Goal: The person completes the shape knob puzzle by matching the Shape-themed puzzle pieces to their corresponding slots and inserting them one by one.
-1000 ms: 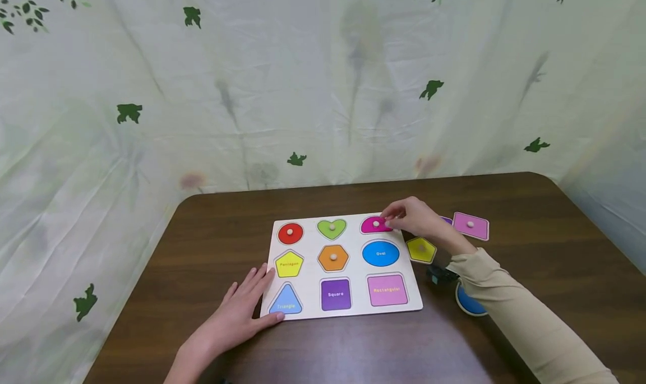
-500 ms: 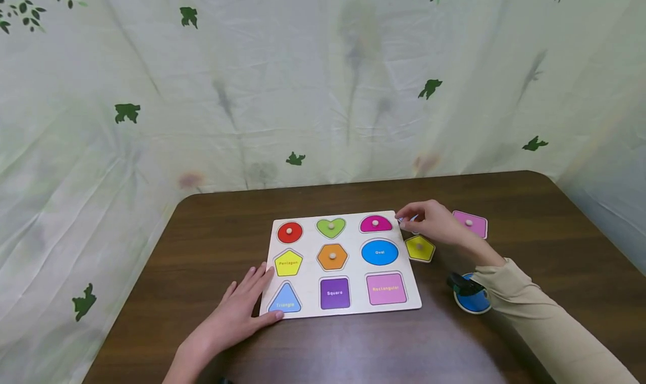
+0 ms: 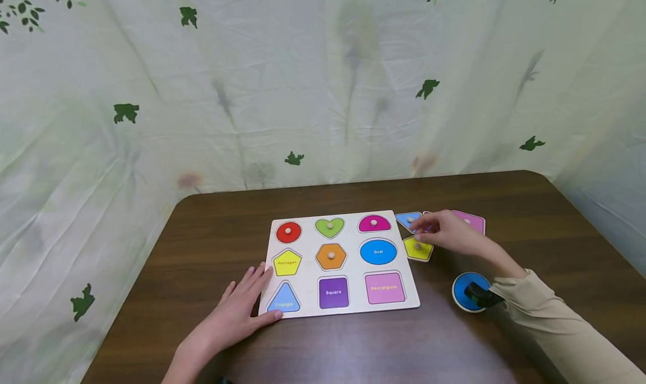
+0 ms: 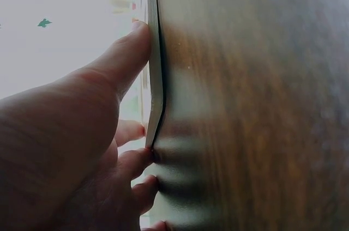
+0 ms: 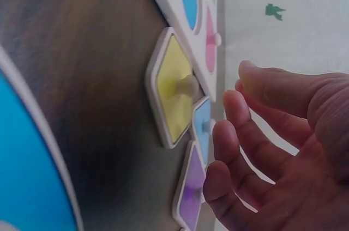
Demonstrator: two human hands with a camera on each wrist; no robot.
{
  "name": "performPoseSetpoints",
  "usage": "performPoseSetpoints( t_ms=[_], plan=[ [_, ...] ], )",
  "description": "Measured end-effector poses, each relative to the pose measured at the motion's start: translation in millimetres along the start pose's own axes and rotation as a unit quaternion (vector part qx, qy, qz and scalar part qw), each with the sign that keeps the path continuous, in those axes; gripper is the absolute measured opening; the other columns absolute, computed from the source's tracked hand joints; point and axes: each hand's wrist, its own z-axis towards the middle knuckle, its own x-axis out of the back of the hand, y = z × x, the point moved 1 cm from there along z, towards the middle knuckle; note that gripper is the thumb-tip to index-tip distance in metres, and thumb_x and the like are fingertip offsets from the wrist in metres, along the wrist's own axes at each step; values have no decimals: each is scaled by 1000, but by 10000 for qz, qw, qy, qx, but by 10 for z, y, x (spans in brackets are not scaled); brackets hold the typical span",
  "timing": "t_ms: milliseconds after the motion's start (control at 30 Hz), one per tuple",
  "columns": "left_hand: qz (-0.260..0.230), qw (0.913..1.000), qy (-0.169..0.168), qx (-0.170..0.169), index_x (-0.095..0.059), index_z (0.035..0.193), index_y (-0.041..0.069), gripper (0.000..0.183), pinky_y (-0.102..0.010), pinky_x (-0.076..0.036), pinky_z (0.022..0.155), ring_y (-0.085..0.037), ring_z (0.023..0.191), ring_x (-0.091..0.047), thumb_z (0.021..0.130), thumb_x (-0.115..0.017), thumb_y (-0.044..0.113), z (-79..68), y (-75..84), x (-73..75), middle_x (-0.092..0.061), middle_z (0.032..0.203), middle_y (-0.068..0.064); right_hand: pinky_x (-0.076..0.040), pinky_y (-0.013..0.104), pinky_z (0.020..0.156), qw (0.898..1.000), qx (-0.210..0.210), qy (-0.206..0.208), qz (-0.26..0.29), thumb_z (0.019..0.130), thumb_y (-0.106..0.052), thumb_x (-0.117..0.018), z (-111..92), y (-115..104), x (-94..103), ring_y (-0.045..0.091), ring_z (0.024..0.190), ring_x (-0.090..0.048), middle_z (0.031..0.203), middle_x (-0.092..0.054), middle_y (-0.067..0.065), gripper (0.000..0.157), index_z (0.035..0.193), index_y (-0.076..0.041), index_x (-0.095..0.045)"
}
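Note:
A white shape puzzle board (image 3: pixel 309 272) lies on the table, with red circle, green heart, magenta half-circle and orange hexagon pieces in their recesses. My left hand (image 3: pixel 236 311) rests at its lower left corner, fingers by the side edge, thumb (image 4: pixel 128 51) on the near edge. My right hand (image 3: pixel 451 234) hovers, fingers loosely bent and holding nothing, close over the yellow pentagon piece (image 3: pixel 419 253). That piece carries a small knob (image 5: pixel 188 86). Beyond it lie a blue triangle piece (image 3: pixel 406 218) and a purple piece (image 5: pixel 189 190), which the hand mostly hides in the head view.
Right of my right hand is a pink rectangle piece (image 3: pixel 474 220), partly covered. Nearer, a blue rounded piece (image 3: pixel 464 286) lies under the black wrist camera (image 3: pixel 481 296) in the head view. A patterned cloth (image 3: pixel 323 92) hangs behind the brown table (image 3: pixel 222 227).
My right hand has left the magenta half-circle piece and moved right, over the loose pieces. The blue triangle piece has come into view. My left hand stays in place.

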Motion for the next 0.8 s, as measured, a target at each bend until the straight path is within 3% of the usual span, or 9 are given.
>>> performPoseSetpoints(
  t_ms=[300, 800],
  plan=[
    [-11, 10000, 53, -46, -31, 155, 12, 97, -69, -11, 110, -39, 147, -15, 82, -67, 63, 7, -11, -15, -21, 161, -13, -48, 26, 62, 9993, -274, -237, -10, 87, -10, -75, -60, 102, -47, 21, 78, -54, 92, -69, 1, 23, 109, -3, -72],
    [-6, 10000, -13, 70, -31, 156, 14, 97, -69, -10, 110, -38, 147, -14, 81, -68, 63, 24, -18, -26, -21, 162, -12, -49, 27, 62, 9989, -209, -407, 45, 85, -8, -75, -35, 176, -112, 19, 77, -54, 89, -66, -1, 20, 105, -6, -74]
  ],
)
